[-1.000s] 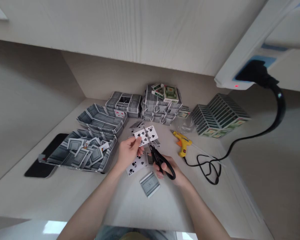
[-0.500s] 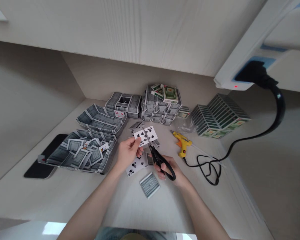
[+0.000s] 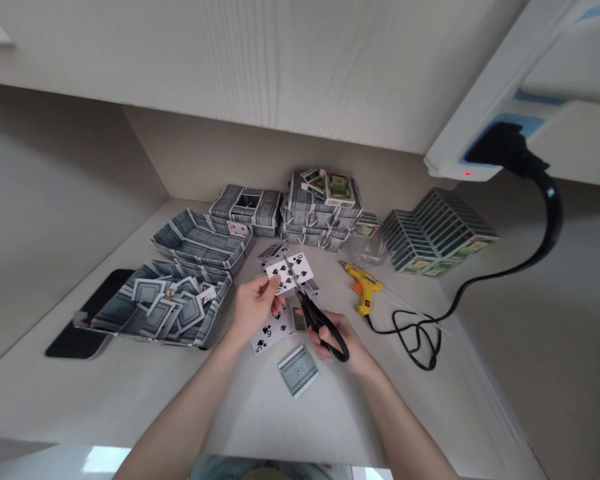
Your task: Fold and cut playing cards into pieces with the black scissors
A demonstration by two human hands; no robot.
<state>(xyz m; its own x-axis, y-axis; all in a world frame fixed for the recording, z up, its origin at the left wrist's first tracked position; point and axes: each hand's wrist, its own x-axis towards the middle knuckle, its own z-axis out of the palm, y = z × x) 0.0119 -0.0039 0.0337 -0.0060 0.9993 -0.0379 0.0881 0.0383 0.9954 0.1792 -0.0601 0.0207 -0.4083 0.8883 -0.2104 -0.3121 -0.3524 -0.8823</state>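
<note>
Between thumb and fingers, my left hand [image 3: 256,301] pinches a spade playing card [image 3: 304,264] by its left end, above the table. My right hand [image 3: 336,337] grips black-handled scissors [image 3: 325,327], fingers in the loops. The blades lie across the middle of the card, from its lower edge upward. Below my hands are more face-up cards [image 3: 270,333], partly covered by my hands. A patterned card [image 3: 299,371] rests back-up nearer to me. Other card pieces [image 3: 274,252] lie behind the held card.
On the left, an open card-covered box [image 3: 180,307] holds loose cards, overlapping a dark phone [image 3: 80,337]. Card-covered cases [image 3: 320,213] are stacked at the back. A yellow glue gun [image 3: 364,287] lies right, its black cord [image 3: 480,283] running to a power strip [image 3: 495,157]. Card packs [image 3: 437,233] stand behind.
Almost nothing differs. The view has shifted very slightly; both hands, the card and the scissors keep nearly the same positions.
</note>
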